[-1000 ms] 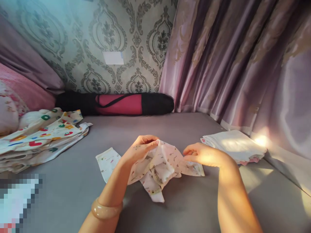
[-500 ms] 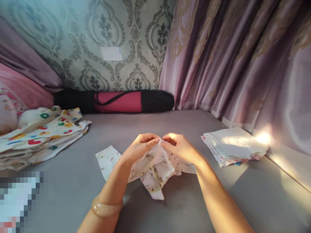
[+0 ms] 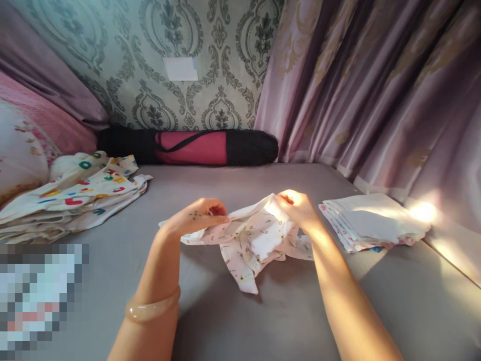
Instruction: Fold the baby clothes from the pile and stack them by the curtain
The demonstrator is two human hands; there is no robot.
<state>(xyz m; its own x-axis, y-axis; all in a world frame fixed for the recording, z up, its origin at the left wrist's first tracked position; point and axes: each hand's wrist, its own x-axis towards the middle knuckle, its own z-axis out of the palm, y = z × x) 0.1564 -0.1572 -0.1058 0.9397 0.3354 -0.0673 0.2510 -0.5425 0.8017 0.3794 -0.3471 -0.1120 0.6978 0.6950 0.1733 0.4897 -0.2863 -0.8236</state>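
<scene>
A small white garment with a tiny scattered print, apparently baby clothing (image 3: 263, 238), is bunched over the grey sheet in front of me. My left hand (image 3: 201, 216) pinches its edge on the left, thumb against fingers. At the upper right, my right hand (image 3: 296, 208) grips another part of the edge, its fingertips partly hidden by the cloth. The fabric stretches between both hands, while a loose sleeve or flap hangs toward me. A pale bangle (image 3: 152, 308) circles my left wrist.
On the right lies a stack of folded white cloths (image 3: 372, 218). Colourfully printed clothes (image 3: 90, 185) are piled at left. A black and pink roll bag (image 3: 191, 148) rests along the wall, beside curtains (image 3: 338, 90). A blurred-out patch (image 3: 37, 296) covers the lower left.
My hands have moved apart, the left going left and the right going right, spreading the garment's edge between them. The view has shifted slightly.
</scene>
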